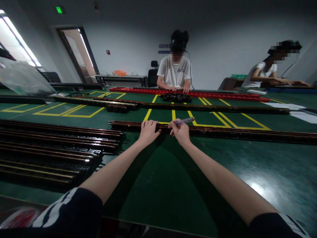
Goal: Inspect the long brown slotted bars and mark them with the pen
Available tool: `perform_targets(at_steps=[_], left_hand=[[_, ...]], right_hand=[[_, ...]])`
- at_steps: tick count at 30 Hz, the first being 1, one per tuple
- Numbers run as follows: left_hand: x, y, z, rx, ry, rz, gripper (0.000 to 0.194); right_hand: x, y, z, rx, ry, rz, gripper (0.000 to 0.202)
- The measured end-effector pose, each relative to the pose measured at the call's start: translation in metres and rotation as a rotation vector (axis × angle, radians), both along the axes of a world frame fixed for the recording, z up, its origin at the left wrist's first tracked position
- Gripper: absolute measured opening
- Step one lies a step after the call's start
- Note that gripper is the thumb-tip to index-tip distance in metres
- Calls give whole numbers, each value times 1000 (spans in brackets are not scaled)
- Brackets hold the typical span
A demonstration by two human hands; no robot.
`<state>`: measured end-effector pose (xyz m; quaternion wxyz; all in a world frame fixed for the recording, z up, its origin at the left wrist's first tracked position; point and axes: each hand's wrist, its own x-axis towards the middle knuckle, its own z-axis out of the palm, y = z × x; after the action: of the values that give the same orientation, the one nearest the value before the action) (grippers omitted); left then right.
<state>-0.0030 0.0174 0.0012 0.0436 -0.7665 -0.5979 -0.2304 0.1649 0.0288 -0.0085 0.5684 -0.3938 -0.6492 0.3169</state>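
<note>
A long dark rail with copper-coloured edges (235, 133) lies across the green table before me. My left hand (148, 132) rests over it near its left end, fingers bent over the far side and thumb on the near side. A little to the right, my right hand (181, 132) pinches a slim pen-like tool with a clear barrel (184, 121). Its thin tip points left and down at the rail between my hands; whether it touches cannot be made out. The tool's brownish end sticks out to the right.
Several similar dark rails (49, 148) lie stacked at the left. Farther off are another long rail (210, 107), a bundle of short dark strips (175, 97) and a red slotted bar (223, 95). Yellow tape lines mark the green tabletop (158, 185). Two people work across the table.
</note>
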Motion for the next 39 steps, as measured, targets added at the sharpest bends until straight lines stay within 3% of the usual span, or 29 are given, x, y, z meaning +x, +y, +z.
perform_targets(at_steps=[9, 39], left_hand=[[2, 0, -2, 28, 30, 18, 37], [0, -1, -4, 62, 12, 25, 40]], right_hand=[[-6, -6, 5, 1, 43, -45, 33], [-6, 0, -2, 14, 26, -41, 32]])
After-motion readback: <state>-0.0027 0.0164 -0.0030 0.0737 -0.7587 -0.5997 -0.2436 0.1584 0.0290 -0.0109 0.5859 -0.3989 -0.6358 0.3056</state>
